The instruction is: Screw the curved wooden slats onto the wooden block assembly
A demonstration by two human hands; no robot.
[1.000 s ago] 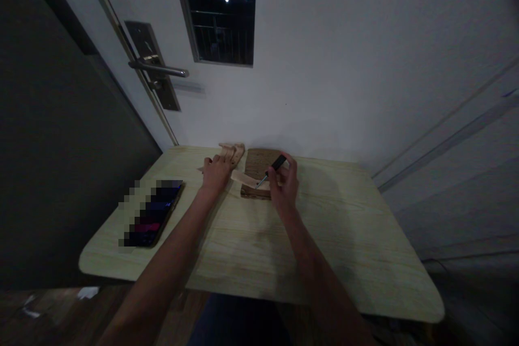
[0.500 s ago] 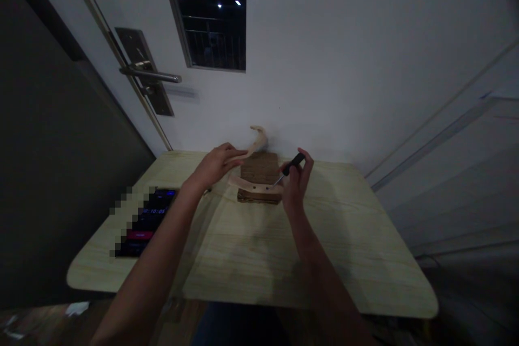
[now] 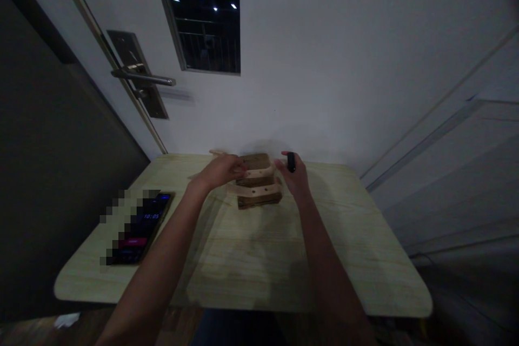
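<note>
A pale, flexible strap (image 3: 259, 191) with small dark holes lies across the front of a brown cardboard block (image 3: 256, 161). My left hand (image 3: 221, 172) pinches a second length of pale holed strap (image 3: 265, 172), stretched over the block farther back. Whether the two lengths join is hidden. My right hand (image 3: 298, 178) is closed around the black handle (image 3: 291, 162) of a slim tool. Its metal shaft cannot be seen now. The right fingertips are just beside the far length's right end, and motion blur hides whether they touch it.
A phone (image 3: 140, 227) showing a timer lies on the light wooden table (image 3: 227, 259), left of my left forearm. Beyond the table's back edge rises a white door (image 3: 316, 65) with a metal handle (image 3: 146, 78) and dark window.
The strap length in my left hand, curled up above the block before, now lies across it. My right hand has lifted the tool off the front strap and turned its handle more upright.
</note>
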